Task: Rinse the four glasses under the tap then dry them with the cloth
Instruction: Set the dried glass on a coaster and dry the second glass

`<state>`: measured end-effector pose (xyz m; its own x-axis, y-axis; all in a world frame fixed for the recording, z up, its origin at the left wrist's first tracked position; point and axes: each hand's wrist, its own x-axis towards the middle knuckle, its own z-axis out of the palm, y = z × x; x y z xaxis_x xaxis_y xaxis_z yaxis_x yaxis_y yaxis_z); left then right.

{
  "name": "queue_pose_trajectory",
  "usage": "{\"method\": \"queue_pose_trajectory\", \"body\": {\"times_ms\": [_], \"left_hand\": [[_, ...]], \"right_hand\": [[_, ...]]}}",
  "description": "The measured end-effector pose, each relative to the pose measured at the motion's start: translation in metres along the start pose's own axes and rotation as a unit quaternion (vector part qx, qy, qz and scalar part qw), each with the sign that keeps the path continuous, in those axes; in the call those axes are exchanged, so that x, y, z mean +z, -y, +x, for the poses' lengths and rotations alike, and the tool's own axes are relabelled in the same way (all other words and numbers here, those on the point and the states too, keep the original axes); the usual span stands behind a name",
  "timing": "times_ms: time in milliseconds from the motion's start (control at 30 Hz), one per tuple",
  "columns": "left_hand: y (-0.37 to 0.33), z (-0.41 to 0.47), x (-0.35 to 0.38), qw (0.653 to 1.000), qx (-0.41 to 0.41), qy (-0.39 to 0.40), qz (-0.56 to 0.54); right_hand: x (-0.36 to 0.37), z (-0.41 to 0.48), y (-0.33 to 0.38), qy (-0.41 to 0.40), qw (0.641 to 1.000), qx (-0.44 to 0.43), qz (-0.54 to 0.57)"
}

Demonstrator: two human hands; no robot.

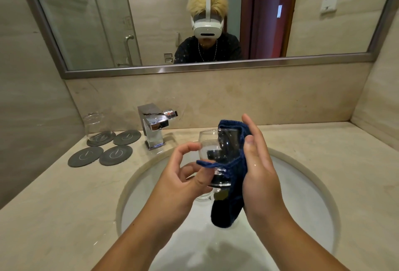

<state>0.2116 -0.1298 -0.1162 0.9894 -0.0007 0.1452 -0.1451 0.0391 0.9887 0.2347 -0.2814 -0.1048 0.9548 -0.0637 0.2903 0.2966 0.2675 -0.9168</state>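
Observation:
Over the sink basin (pixel 302 184) I hold a clear glass (pixel 212 147) upright. My left hand (pixel 183 175) grips it, with the thumb low on its side and the index finger curled near its rim. A dark blue cloth (pixel 228 201) wraps the glass's right side and hangs down below it. My right hand (pixel 259 162) presses the cloth against the glass with straight fingers. One corner of the cloth lies across the front of the glass by my left thumb. A second clear glass (pixel 98 126) stands on a coaster at the back left.
Several round grey coasters (pixel 115 155) lie on the beige counter (pixel 54 206) left of the basin. A chrome tap (pixel 154 128) stands behind the basin, with no water running. A wall mirror (pixel 194 33) hangs above, and walls close in on both sides.

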Motion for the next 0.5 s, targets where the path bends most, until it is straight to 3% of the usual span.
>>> {"method": "queue_pose_trajectory", "body": {"times_ms": [133, 267, 367, 500], "left_hand": [[-0.001, -0.002, 0.001, 0.999, -0.024, 0.04, -0.023], [0.0, 0.001, 0.004, 0.997, 0.024, -0.009, 0.07], [-0.003, 0.0, 0.007, 0.994, 0.058, -0.046, 0.08], [-0.002, -0.002, 0.012, 0.993, 0.039, -0.062, 0.09]], "right_hand": [[0.0, 0.003, -0.002, -0.004, 0.998, 0.04, 0.044], [0.002, 0.001, -0.005, -0.028, 0.999, 0.036, 0.021], [0.002, 0.0, -0.004, -0.03, 0.999, 0.013, -0.009], [0.003, -0.003, -0.004, -0.007, 0.998, -0.022, -0.055]]}}
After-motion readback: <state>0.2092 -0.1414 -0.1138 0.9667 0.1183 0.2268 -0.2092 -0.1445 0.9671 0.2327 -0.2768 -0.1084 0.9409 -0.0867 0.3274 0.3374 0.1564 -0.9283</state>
